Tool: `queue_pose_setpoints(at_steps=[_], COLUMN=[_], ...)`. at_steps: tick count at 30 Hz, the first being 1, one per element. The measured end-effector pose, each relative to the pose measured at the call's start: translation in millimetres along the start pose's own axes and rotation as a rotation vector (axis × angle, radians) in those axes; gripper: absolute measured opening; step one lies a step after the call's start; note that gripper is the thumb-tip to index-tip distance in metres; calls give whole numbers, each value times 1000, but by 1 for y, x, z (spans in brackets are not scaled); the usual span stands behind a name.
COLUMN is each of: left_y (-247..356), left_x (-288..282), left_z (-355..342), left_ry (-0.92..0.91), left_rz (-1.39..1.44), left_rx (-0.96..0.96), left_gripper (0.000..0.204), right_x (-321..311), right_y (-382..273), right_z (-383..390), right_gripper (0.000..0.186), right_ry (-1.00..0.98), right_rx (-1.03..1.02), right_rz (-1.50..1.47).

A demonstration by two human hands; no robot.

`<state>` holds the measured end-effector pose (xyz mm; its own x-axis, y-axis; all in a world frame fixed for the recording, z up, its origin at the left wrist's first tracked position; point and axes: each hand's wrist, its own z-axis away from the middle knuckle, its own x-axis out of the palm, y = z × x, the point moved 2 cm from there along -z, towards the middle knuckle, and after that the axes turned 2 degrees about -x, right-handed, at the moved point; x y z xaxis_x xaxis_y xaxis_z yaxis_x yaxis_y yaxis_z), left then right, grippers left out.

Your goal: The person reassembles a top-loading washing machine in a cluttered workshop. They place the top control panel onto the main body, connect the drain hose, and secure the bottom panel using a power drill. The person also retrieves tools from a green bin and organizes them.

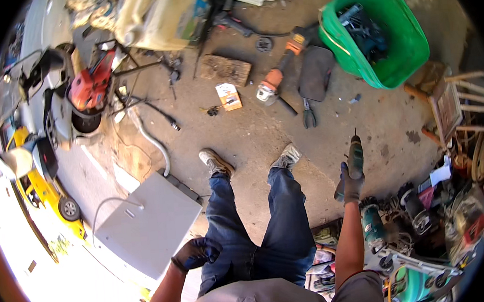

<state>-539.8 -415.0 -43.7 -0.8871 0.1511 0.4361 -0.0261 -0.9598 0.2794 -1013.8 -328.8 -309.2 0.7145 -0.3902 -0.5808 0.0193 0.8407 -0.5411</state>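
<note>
A green cordless drill [355, 160] is gripped in my right hand [350, 187], which wears a dark glove. It is held out over the floor on the right, its thin bit pointing away from me. My left hand [197, 253], also in a dark glove, hangs by my left thigh with its fingers curled in. I see nothing sticking out of it. Beside that hand stands a light grey box-like panel [149, 225] with a curved grey cable on its top.
Ahead on the floor lie an orange angle grinder [272, 83], a dark pouch [316, 73], pliers [309, 114], a wooden block [226, 69] and an orange-white card [228, 97]. A green tub [333, 49] holds tools. Clutter crowds the right; a red chainsaw [92, 83] sits left.
</note>
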Motion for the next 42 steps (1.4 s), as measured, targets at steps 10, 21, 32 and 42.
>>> queue_pose_setpoints(at_steps=[10,21,32,42], left_y=[-21,-70,-109,-4], left_x=[-110,-258,-329,-495], left_z=[131,293,341,365], left_ry=[-114,12,136,369], left_rz=[483,847,1288,1213], left_rx=[201,1170,1557,1496], left_gripper=[26,31,31,29], right_x=[25,220,363,545], right_y=[-243,-354,-409,-515], right_z=[326,591,719,771], right_gripper=[37,39,65,55], right_ry=[-931,-1394,-1879,-1973], right_rx=[-692,-1582,-1121,-954], right_rz=[108,268,431,505])
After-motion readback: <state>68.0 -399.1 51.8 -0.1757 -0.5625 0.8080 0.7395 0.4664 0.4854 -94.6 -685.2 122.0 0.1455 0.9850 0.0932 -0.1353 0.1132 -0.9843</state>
